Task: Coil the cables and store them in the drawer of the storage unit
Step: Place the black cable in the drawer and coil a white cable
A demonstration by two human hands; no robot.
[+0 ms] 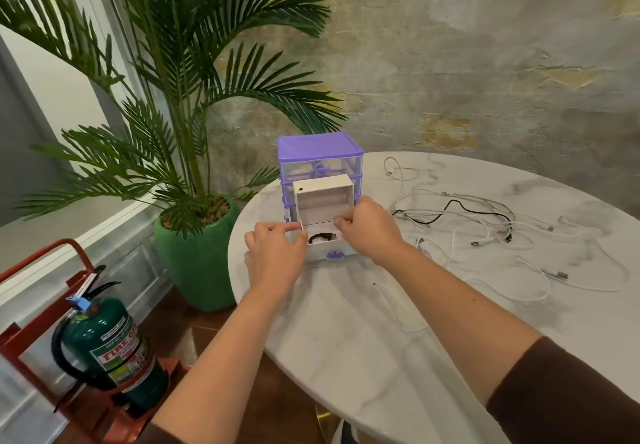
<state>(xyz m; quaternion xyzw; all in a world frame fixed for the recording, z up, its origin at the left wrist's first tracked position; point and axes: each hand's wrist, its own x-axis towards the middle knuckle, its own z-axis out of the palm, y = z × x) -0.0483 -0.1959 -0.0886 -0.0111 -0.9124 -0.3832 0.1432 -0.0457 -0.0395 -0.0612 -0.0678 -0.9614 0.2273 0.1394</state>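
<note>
A small purple storage unit (320, 152) with clear drawers stands at the table's far left edge. Its bottom drawer (329, 248) is pulled out, and a coiled black cable (322, 237) lies inside. A white open box (323, 197) is held tilted over the drawer. My left hand (273, 249) pinches the box's left lower edge and my right hand (369, 227) pinches its right lower edge. A loose tangle of white cables (485, 225) and one black cable (457, 206) lies spread on the table to the right.
The round white marble table (381, 322) has bare surface in front of the unit. A palm in a green pot (197, 253) stands to the left beside the table. A green fire extinguisher (114, 350) on a red stand sits on the floor at lower left.
</note>
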